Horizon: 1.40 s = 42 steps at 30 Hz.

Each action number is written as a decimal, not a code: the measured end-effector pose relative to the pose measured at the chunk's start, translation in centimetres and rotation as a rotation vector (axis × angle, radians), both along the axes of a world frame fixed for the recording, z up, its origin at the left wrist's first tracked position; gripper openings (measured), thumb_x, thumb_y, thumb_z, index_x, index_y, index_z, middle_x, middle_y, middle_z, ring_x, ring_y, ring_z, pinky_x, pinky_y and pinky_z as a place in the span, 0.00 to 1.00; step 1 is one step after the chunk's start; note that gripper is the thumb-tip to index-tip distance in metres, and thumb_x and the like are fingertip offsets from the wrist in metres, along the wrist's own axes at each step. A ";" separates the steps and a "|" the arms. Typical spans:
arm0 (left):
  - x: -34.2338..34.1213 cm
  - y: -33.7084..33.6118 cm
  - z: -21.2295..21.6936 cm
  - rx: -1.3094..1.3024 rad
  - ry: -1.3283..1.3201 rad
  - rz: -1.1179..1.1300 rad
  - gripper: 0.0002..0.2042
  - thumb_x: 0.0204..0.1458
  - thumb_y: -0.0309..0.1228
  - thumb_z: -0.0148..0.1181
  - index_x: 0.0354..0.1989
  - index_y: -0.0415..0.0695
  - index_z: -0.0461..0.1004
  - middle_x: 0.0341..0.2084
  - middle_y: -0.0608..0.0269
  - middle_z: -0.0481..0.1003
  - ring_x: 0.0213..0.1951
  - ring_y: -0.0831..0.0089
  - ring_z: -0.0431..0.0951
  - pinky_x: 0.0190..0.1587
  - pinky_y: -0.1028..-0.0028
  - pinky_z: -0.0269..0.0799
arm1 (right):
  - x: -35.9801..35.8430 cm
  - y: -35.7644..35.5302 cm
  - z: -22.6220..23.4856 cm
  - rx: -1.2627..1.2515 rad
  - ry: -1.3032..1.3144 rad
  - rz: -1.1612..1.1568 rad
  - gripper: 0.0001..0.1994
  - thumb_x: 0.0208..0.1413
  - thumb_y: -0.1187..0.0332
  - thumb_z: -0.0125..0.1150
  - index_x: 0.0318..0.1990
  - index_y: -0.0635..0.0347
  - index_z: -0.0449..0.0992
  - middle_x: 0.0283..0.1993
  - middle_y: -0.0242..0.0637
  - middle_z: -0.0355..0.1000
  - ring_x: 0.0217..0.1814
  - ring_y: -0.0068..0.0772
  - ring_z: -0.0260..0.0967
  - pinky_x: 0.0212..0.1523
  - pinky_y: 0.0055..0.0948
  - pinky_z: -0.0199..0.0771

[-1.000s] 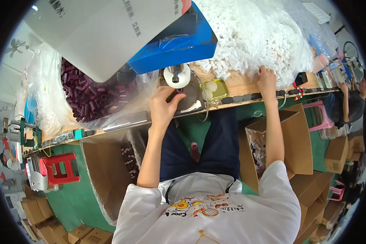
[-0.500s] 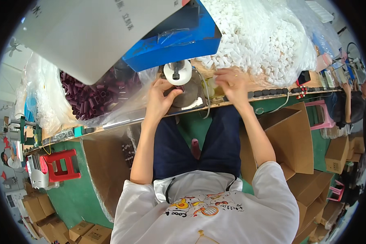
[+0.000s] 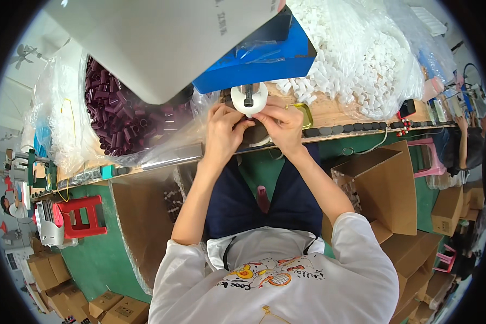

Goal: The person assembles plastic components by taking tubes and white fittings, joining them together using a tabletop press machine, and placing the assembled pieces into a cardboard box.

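At the bench edge, both hands meet just under the white round head (image 3: 249, 101) of a blue press machine (image 3: 256, 67). Thumb and fingers of my left hand (image 3: 224, 131) are closed in a pinch on a small dark purple tube, mostly hidden by the fingertips. From the other side my right hand (image 3: 283, 127) pinches close to the same spot, its fingertips touching or nearly touching the left ones. Whatever it holds is too small to make out. To the left lies a heap of purple tubes (image 3: 125, 110); white plastic pieces (image 3: 362, 70) are piled at the right.
A pale panel (image 3: 151, 48) overhangs the bench at the upper left. A small yellowish tray (image 3: 306, 116) sits beside my right hand. Open cardboard boxes (image 3: 386, 175) stand below the bench at right, a red stool (image 3: 81, 217) at left. Another person's arm (image 3: 463, 137) shows far right.
My right hand has moved left from beside the tray to meet my left hand under the white head. The left hand stays near the head. The view has shifted slightly.
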<state>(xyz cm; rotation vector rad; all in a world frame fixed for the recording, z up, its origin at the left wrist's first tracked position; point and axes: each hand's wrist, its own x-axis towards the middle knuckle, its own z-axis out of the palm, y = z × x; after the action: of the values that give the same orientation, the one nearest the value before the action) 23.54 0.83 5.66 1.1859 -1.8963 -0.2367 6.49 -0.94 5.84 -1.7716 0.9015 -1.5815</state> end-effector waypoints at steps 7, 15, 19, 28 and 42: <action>-1.2 0.8 -1.1 -0.063 0.107 0.140 0.08 0.44 0.26 0.73 0.33 0.38 0.83 0.22 0.58 0.76 0.32 0.61 0.75 0.57 0.58 0.67 | -0.7 -0.6 -0.3 -0.427 0.225 -0.049 0.08 0.48 0.81 0.69 0.37 0.64 0.84 0.38 0.41 0.82 0.43 0.40 0.81 0.45 0.36 0.79; -0.8 0.7 -0.4 0.000 -0.028 0.153 0.12 0.41 0.33 0.76 0.33 0.40 0.85 0.25 0.57 0.77 0.36 0.57 0.74 0.48 0.59 0.67 | -11.5 -4.3 -1.6 0.465 0.517 -0.626 0.13 0.54 0.63 0.69 0.39 0.65 0.82 0.30 0.47 0.80 0.30 0.42 0.78 0.34 0.36 0.75; -0.1 0.6 -0.2 0.125 0.033 0.122 0.12 0.43 0.32 0.75 0.35 0.39 0.84 0.29 0.55 0.77 0.38 0.56 0.76 0.48 0.59 0.68 | -11.5 -5.3 -2.8 0.505 0.568 -0.519 0.18 0.49 0.60 0.73 0.41 0.65 0.79 0.31 0.47 0.79 0.34 0.46 0.79 0.37 0.39 0.76; 0.0 3.0 -0.6 0.305 0.378 0.086 0.29 0.43 0.30 0.76 0.57 0.39 0.76 0.50 0.47 0.77 0.54 0.50 0.76 0.61 0.60 0.69 | -14.6 -4.6 -3.4 0.419 0.879 -0.641 0.09 0.52 0.70 0.63 0.39 0.64 0.81 0.34 0.50 0.79 0.40 0.48 0.79 0.41 0.41 0.76; -1.1 0.5 0.2 0.109 0.362 0.143 0.13 0.42 0.29 0.75 0.38 0.40 0.84 0.41 0.52 0.79 0.46 0.53 0.76 0.50 0.60 0.71 | -1.1 -0.9 -1.1 0.519 -0.191 0.081 0.07 0.48 0.79 0.70 0.37 0.64 0.83 0.38 0.33 0.83 0.40 0.20 0.76 0.45 0.25 0.74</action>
<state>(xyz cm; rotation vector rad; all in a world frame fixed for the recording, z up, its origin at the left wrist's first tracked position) 22.46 1.38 5.82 1.2504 -1.4939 -0.4496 5.39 -1.86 4.75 -1.2559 1.0194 -1.2897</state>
